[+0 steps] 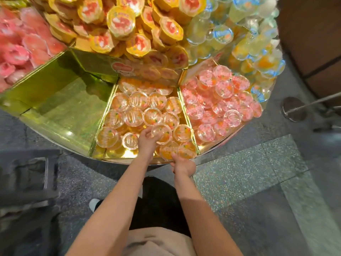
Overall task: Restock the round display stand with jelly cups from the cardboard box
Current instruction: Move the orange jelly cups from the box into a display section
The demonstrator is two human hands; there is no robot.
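Two bare arms reach in from the near edge. The right hand (pixel 183 166) pinches an orange cup (pixel 168 150) at the stand's (pixel 60 124) near rim, thumb up on its lid, a second cup (pixel 187 150) touching beside it. Just beyond, the left hand (pixel 146 143) curls its fingers round the near side of another cup (pixel 162 133), held tilted above the orange wedge. That wedge holds roughly sixteen cups, lids up. Left of it, a gold wedge (pixel 66 108). To the right, a heap of pink cups (pixel 219 102), too jumbled to count. Farther up, yellow packs (pixel 129 24) piled high.
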